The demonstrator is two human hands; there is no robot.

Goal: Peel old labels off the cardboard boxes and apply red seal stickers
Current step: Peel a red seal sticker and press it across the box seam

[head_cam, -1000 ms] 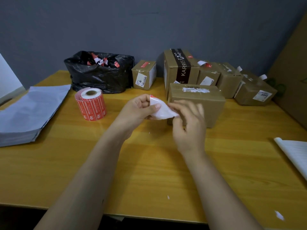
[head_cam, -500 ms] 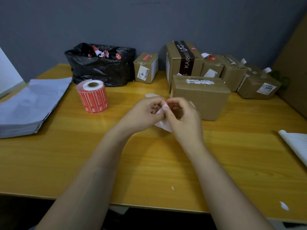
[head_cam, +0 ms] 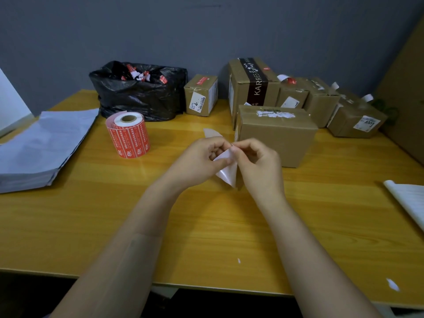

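Both hands meet over the middle of the wooden table (head_cam: 91, 214). My left hand (head_cam: 202, 161) and my right hand (head_cam: 259, 166) pinch a white sticker backing strip (head_cam: 227, 173) between their fingertips; one end hangs down, another curls up behind my left hand. A hint of red shows at the pinch point. Just behind my right hand stands a brown cardboard box (head_cam: 277, 136) with torn label residue on its top. The roll of red seal stickers (head_cam: 128, 134) stands upright to the left.
A black bag (head_cam: 137, 92) with label scraps sits at the back. A small box (head_cam: 200, 95), a tall taped box (head_cam: 250, 83) and several more boxes (head_cam: 355, 115) line the back right. Grey mailers (head_cam: 41, 148) lie left, white paper (head_cam: 410, 198) right.
The hands have drawn closer together and lower, and the white strip now hangs down between them instead of sticking out from my left hand. The camera has tilted slightly.
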